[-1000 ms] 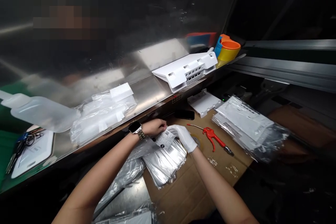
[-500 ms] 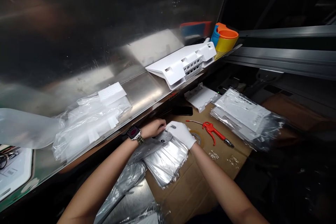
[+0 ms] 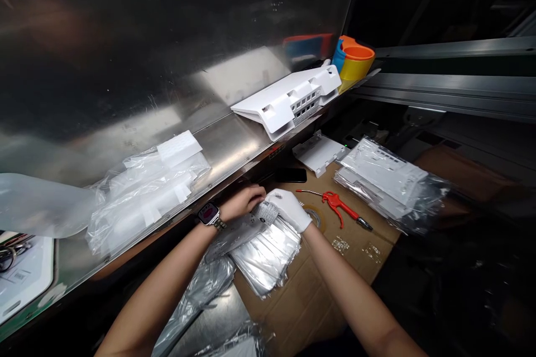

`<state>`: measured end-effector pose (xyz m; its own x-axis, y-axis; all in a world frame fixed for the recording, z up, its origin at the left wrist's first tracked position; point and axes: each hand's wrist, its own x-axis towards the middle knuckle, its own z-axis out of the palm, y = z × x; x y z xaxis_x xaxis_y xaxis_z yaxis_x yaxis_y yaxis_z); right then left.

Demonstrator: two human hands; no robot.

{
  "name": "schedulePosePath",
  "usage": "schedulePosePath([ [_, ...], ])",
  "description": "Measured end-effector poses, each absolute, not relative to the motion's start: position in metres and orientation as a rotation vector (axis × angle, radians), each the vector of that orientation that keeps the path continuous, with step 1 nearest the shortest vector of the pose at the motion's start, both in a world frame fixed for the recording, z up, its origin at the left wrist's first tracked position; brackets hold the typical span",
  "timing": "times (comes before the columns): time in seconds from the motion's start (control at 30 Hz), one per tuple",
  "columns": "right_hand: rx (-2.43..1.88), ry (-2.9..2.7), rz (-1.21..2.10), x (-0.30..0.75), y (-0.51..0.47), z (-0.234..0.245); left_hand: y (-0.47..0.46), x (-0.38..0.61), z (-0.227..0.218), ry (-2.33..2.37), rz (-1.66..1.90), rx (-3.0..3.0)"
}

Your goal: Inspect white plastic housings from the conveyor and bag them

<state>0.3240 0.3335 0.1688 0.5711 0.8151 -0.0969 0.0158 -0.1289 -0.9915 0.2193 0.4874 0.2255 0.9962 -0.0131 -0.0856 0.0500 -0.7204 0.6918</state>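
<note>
My left hand [image 3: 242, 204], bare with a watch [image 3: 209, 213] at the wrist, has its fingers curled at the top edge of a clear plastic bag [image 3: 238, 234]. Small print [image 3: 267, 212] shows on the bag near its upper corner. On the other side of that corner is my right hand [image 3: 290, 210] in a white glove, its fingers bent and closed on the bag's edge. The fingertips of both hands nearly meet and are partly hidden. Beneath the hands lies a fanned stack of clear plastic bags [image 3: 266, 262] on brown cardboard [image 3: 301, 307].
A red air blow gun [image 3: 341, 209], a tape roll [image 3: 315, 216], a black phone [image 3: 292, 175] and small metal pieces [image 3: 340, 244] lie nearby. Bagged white panels [image 3: 381, 178] are at right. The metal shelf [image 3: 228, 142] above carries a white slotted housing [image 3: 293, 97] and wrapped parts [image 3: 146, 195].
My left hand has shifted slightly up, its fingers a little straighter. More of the bag's printed corner shows between the hands. The view has moved slightly.
</note>
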Motion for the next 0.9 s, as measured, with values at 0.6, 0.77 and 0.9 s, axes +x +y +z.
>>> schedulePosePath([
  [0.6,-1.467,-0.528,0.617,0.316,0.328,0.156,0.522,0.226,0.215,0.458,-0.140,2.463],
  [0.77,-1.532,-0.459,0.569,0.312,0.333,0.152,0.519,0.223,0.224,0.479,-0.145,2.490],
  [0.9,-1.549,-0.424,0.564,0.311,0.335,0.148,0.515,0.221,0.229,0.444,-0.118,2.511],
])
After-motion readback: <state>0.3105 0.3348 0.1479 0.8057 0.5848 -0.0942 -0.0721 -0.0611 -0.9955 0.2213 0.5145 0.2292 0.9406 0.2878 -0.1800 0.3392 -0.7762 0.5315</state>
